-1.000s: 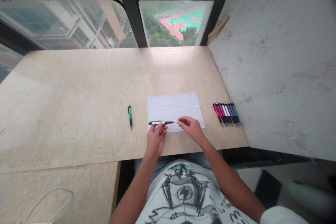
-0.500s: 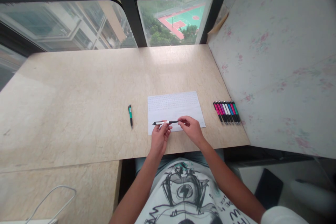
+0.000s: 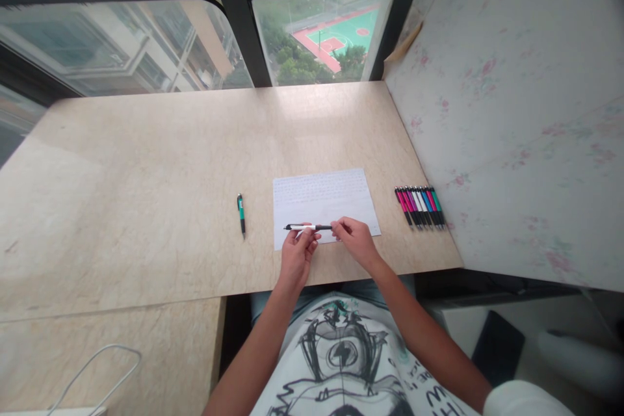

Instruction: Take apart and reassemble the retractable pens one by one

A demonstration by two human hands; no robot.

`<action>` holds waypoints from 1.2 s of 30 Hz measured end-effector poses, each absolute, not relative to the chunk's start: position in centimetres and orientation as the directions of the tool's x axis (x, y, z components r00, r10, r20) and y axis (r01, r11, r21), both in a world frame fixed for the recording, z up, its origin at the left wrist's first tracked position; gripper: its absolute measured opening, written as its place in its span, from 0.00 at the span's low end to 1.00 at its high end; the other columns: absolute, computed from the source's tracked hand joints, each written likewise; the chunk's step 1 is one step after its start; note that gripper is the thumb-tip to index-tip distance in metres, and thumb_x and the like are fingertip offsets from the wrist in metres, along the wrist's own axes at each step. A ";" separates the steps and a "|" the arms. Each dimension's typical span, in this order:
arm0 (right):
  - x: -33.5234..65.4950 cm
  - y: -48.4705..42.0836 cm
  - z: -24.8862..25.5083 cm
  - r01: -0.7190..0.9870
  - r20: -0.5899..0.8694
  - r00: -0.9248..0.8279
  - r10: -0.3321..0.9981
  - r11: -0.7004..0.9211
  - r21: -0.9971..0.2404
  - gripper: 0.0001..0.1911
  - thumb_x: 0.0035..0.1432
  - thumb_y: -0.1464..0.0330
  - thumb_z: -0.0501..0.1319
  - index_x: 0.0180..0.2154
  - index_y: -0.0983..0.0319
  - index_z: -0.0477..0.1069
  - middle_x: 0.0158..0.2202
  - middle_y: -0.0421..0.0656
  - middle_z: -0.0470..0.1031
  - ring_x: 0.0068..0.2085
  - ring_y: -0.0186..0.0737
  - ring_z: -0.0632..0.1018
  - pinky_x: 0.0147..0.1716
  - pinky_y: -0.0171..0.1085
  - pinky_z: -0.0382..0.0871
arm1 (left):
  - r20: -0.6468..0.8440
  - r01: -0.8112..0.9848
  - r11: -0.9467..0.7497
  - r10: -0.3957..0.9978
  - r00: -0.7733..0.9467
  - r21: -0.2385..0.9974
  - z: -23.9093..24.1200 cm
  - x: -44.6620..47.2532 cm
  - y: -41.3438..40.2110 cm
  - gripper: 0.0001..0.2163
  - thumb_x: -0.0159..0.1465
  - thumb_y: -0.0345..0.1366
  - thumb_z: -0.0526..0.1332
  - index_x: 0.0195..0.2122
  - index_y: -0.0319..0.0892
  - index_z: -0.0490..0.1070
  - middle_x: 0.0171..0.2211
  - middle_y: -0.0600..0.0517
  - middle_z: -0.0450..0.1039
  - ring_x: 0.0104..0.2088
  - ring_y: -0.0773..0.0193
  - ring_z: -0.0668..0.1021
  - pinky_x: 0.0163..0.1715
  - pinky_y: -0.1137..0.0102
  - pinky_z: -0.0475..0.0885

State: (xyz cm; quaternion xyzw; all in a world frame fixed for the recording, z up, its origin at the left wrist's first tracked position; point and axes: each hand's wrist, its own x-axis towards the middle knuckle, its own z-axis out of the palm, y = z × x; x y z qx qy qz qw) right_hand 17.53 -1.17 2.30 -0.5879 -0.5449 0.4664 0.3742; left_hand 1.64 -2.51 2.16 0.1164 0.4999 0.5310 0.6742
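Note:
Both of my hands hold a black and white pen [image 3: 306,227] level over the near edge of a written sheet of paper [image 3: 324,198]. My left hand [image 3: 296,255] pinches the pen's white barrel from below. My right hand [image 3: 357,242] pinches the pen's right end with its fingertips. A single green and black pen [image 3: 240,212] lies on the table to the left of the paper, apart from my hands.
A row of several pink, white, blue and green pens [image 3: 420,206] lies to the right of the paper near a floral wall panel [image 3: 511,110]. The beige table [image 3: 146,175] runs back to a window. A white cable [image 3: 92,370] lies at the lower left.
My left hand has slid a little to the right along the pen, and my right hand has closed in on the pen's right end. The pens on the table have not moved.

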 end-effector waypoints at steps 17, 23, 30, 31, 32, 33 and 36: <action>18.5 -1.0 3.1 0.351 -0.123 -0.147 0.982 -0.064 -0.934 0.18 0.64 0.59 0.54 0.27 0.61 0.71 0.24 0.40 0.74 0.28 0.36 0.75 0.31 0.35 0.66 | -0.542 -0.586 0.422 0.839 -0.035 0.691 2.4 1.7 -2.7 0.13 0.54 0.36 0.71 0.39 0.40 0.74 0.33 0.52 0.74 0.30 0.72 0.77 0.29 0.79 0.71; 18.4 -1.1 3.1 0.317 -0.144 -0.122 0.982 -0.099 -0.943 0.19 0.65 0.56 0.51 0.31 0.61 0.71 0.27 0.41 0.76 0.30 0.37 0.76 0.31 0.35 0.67 | -0.542 -0.594 0.418 0.840 -0.036 0.688 2.4 1.9 -2.7 0.13 0.54 0.36 0.71 0.39 0.40 0.74 0.32 0.53 0.73 0.30 0.73 0.76 0.29 0.79 0.70; 18.4 -1.0 3.2 0.430 -0.117 -0.142 0.983 -0.045 -0.902 0.18 0.64 0.60 0.53 0.25 0.60 0.69 0.23 0.39 0.73 0.26 0.35 0.72 0.29 0.34 0.63 | -0.559 -0.597 0.427 0.828 -0.043 0.679 2.6 2.0 -3.0 0.14 0.53 0.37 0.71 0.39 0.39 0.74 0.32 0.53 0.73 0.30 0.73 0.76 0.29 0.79 0.70; 18.4 -1.0 3.2 0.447 -0.123 -0.146 0.982 -0.045 -0.893 0.21 0.65 0.59 0.52 0.23 0.60 0.69 0.21 0.38 0.72 0.25 0.35 0.71 0.28 0.34 0.62 | -0.561 -0.598 0.427 0.827 -0.045 0.678 2.6 2.1 -3.0 0.15 0.53 0.37 0.71 0.39 0.39 0.73 0.31 0.53 0.73 0.29 0.73 0.76 0.29 0.79 0.70; 18.4 -1.1 3.2 0.458 -0.127 -0.148 0.981 -0.045 -0.888 0.24 0.66 0.58 0.50 0.21 0.60 0.68 0.20 0.39 0.71 0.24 0.35 0.71 0.28 0.35 0.62 | -0.561 -0.599 0.426 0.827 -0.046 0.678 2.7 2.1 -3.1 0.15 0.52 0.37 0.72 0.39 0.39 0.73 0.31 0.54 0.73 0.29 0.73 0.76 0.29 0.79 0.70; 18.4 -1.1 3.2 0.460 -0.128 -0.148 0.981 -0.046 -0.887 0.25 0.66 0.58 0.49 0.20 0.60 0.68 0.20 0.39 0.71 0.24 0.35 0.71 0.28 0.35 0.62 | -0.560 -0.599 0.426 0.827 -0.047 0.678 2.7 2.1 -3.1 0.15 0.52 0.37 0.72 0.39 0.39 0.73 0.31 0.54 0.73 0.29 0.73 0.76 0.29 0.78 0.70; 18.3 -1.1 3.1 0.428 -0.111 -0.140 0.984 -0.041 -0.903 0.20 0.65 0.58 0.51 0.25 0.60 0.70 0.24 0.40 0.74 0.27 0.36 0.73 0.30 0.34 0.64 | -0.559 -0.600 0.420 0.827 -0.056 0.681 2.7 2.0 -3.0 0.15 0.52 0.37 0.72 0.38 0.39 0.73 0.31 0.54 0.73 0.29 0.73 0.76 0.29 0.78 0.70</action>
